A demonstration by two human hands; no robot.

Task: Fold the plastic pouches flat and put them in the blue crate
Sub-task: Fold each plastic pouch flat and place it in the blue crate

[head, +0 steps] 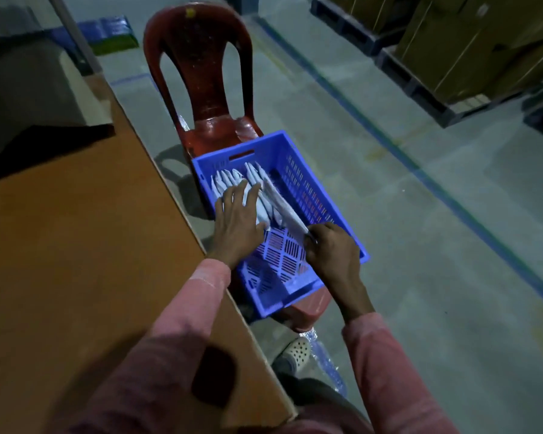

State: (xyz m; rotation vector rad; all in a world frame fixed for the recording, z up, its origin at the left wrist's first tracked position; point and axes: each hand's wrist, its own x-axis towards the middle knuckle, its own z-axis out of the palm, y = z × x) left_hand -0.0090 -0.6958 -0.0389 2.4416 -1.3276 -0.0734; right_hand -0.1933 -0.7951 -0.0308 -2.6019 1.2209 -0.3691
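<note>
A blue crate [314,189] sits on the seat of a red plastic chair [198,73]. Inside it, several folded pale pouches [229,180] stand on edge in a row along the far left part. My left hand [237,219] lies flat with spread fingers against that row. My right hand [331,252] pinches the near end of one folded pouch [279,202], which stands on edge at the right side of the row. The near half of the crate floor shows bare lattice.
A brown table top [76,245] runs along the left, its edge close to the crate. Dark material lies on its far end. Pallets with cardboard boxes [470,42] stand at the back right. A sandalled foot [295,352] rests on the concrete floor below the crate.
</note>
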